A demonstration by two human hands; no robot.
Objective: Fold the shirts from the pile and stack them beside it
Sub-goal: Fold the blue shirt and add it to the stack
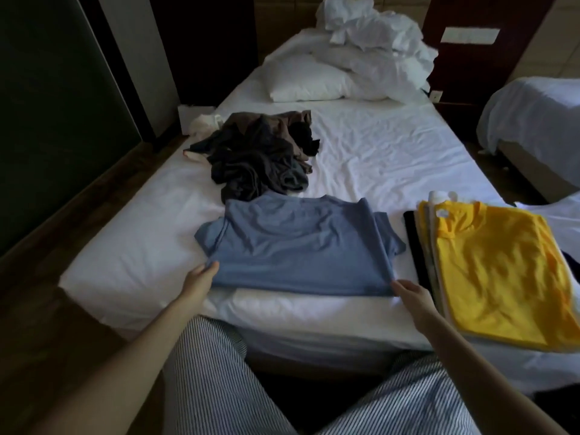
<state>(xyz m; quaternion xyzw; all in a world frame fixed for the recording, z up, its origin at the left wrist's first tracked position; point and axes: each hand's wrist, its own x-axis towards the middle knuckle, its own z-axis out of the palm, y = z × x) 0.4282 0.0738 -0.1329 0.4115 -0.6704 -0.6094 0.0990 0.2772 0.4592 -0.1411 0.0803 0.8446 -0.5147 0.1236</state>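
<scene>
Risk mainly in the next lift. Blue shirt point(298, 252) flat on the bed point(392, 158), close along its near edge, sleeves sticking out left and right, not yet folded in. Left grip point(201, 277) pinching the near-left corner of the cloth. Right grip point(408, 291) at the near-right corner, fingertips closed on the hem as far as can be told.

Likely troubles, judged from here:

Uneven pull from two corner pinches alone, giving a skewed fold, crooked edges and a sagging middle. Thin, slack cloth by the look of it, so easy wrinkling, and possible dragging of the white sheet underneath.

Hem right at the near edge of the mattress, hence a possible slide off toward the floor on any tug backward.

Unfolded pile point(260, 155) toward the far-left side, touching the far edge of the shirt. Danger of catching a dark garment on a fold forward.

Folded stack point(502, 277), yellow on top, at the near-right corner, just beside the right sleeve. Danger of nudging it askew, or toward the edge, during transfer. Best kept low, level and slow.
</scene>
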